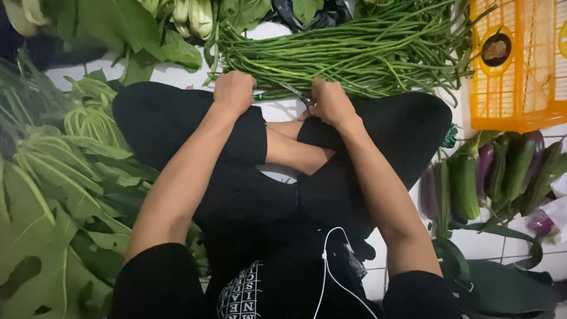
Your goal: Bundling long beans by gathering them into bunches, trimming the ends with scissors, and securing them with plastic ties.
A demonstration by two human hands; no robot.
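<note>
I sit cross-legged in black clothes on a white tiled floor [277, 109]. In front of my knees lies a big pile of long green yardlong beans [354, 53]. My left hand [234, 90] is closed on the near ends of a bunch of these beans. My right hand [331, 101] is closed too, gripping beans at the pile's near edge, with a thin dark tie or stem [293, 91] running between the two hands.
Large green leaves [53, 195] and bundled greens crowd the left side. Bok choy [192, 15] lies at the top. An orange plastic crate [520, 65] stands at the top right, with green and purple eggplants [490, 174] below it. A white earphone cable [331, 266] hangs over my lap.
</note>
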